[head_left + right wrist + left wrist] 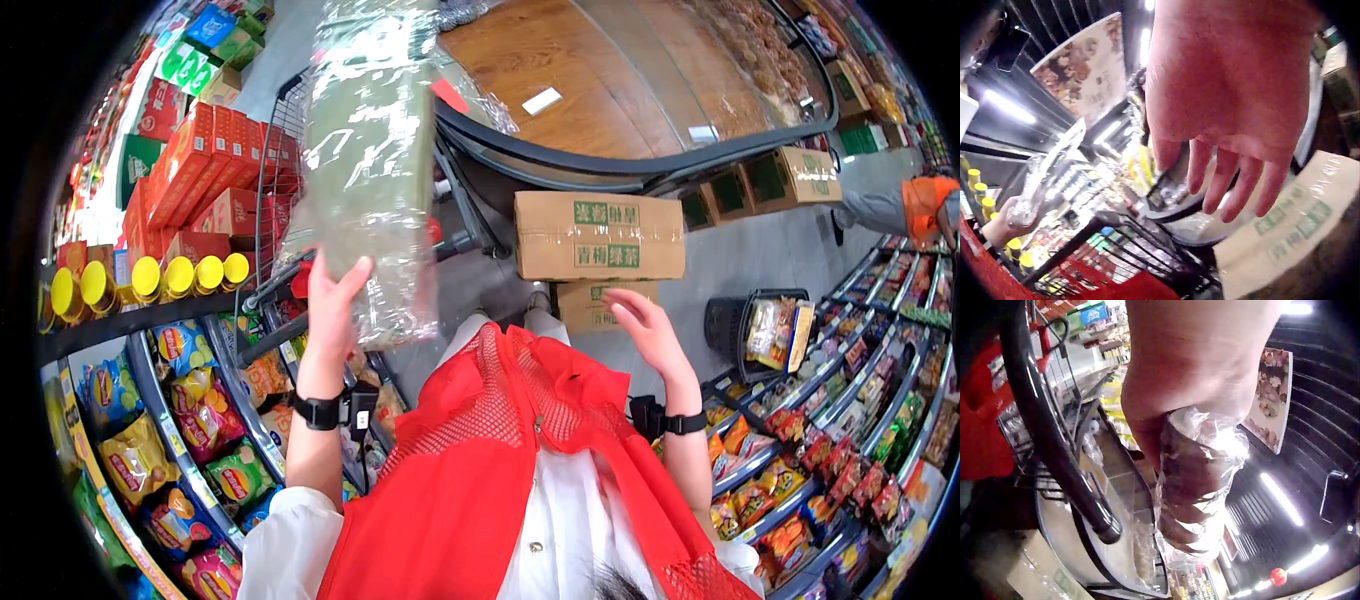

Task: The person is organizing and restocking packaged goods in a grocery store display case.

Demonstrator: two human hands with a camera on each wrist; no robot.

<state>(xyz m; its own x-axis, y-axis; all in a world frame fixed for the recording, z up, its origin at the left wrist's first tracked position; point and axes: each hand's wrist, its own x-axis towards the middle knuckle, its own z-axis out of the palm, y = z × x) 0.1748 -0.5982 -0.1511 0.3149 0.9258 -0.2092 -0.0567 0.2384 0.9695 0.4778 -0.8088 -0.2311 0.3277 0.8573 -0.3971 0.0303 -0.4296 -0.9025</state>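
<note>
My left hand (335, 305) grips the near end of a long, flat, greenish pack wrapped in shiny clear plastic (372, 170), its thumb lying over the edge. In the head view the pack is raised over the side of a wire shopping cart (282, 130). The left wrist view shows the pack's crinkled wrapping (1200, 487) just beyond the left hand (1191, 369). My right hand (650, 335) holds nothing, and its fingers extend loosely near a brown carton with green print (600, 235). In the right wrist view the right hand's fingers (1225, 181) hang apart.
A wood-coloured display counter with a dark curved rim (640, 180) stands ahead. Snack shelves flank me, with chip bags (140, 460) on the left. A black basket (730, 335) sits on the floor at right. Another person's leg (880, 210) shows farther right.
</note>
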